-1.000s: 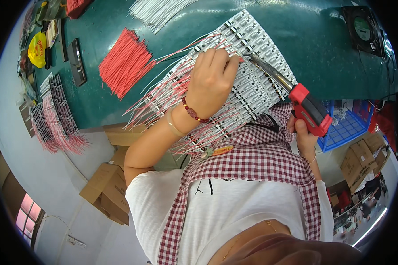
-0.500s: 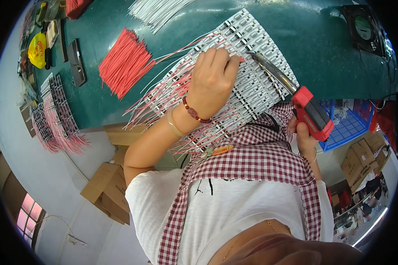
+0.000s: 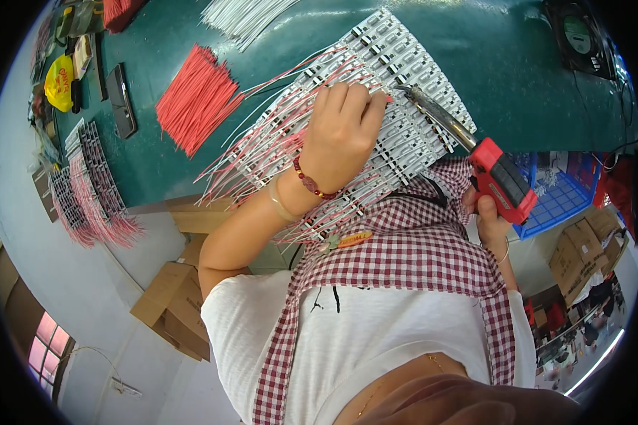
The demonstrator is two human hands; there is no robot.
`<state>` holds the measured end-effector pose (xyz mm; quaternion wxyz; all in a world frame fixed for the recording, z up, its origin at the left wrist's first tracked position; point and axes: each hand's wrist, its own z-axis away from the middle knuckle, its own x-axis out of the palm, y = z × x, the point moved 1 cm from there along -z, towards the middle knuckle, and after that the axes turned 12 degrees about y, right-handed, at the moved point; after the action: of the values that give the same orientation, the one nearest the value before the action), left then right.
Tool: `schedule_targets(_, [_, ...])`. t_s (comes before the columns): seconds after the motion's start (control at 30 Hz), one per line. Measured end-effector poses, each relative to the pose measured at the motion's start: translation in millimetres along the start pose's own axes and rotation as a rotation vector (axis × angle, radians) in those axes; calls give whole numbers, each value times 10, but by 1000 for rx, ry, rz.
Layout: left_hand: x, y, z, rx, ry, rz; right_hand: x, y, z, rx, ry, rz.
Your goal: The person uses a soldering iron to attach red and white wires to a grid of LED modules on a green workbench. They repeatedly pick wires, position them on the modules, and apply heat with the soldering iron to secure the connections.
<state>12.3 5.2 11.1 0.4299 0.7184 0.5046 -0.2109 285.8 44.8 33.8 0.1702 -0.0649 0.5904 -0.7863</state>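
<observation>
Left grip (image 3: 342,132) pinches what looks like a red wire (image 3: 389,99) over the pale board panel (image 3: 404,134)—the right grip (image 3: 490,225), farther off lower right, wraps the soldering iron (image 3: 485,159), slanting up-left toward those fingertips.

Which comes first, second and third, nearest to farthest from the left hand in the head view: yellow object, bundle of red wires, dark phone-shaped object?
Outward from the left hand, all toward picture left:
1. Bundle of red wires: just left of the hand.
2. Dark phone-shaped object: beyond the wires.
3. Yellow object: farthest left.
</observation>
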Motion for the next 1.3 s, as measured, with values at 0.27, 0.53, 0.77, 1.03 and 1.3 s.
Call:
schedule_targets(0.27, [17,15,0,-19,-5,7,-68,140,6,-26,-5,194])
schedule_targets(0.53, [21,30,-14,-27,-30,-24,-49,101,66,-44,69,160])
schedule_targets(0.77, [12,46,-35,-11,-47,-61,-148,143,33,-4,-87,91])
schedule_targets(1.03, [31,48,-30,-17,-44,-54,-184,281,59,-63,-55,150])
schedule_targets(1.3, [16,57,-39,-24,-52,-79,-210,329,89,-114,-12,197])
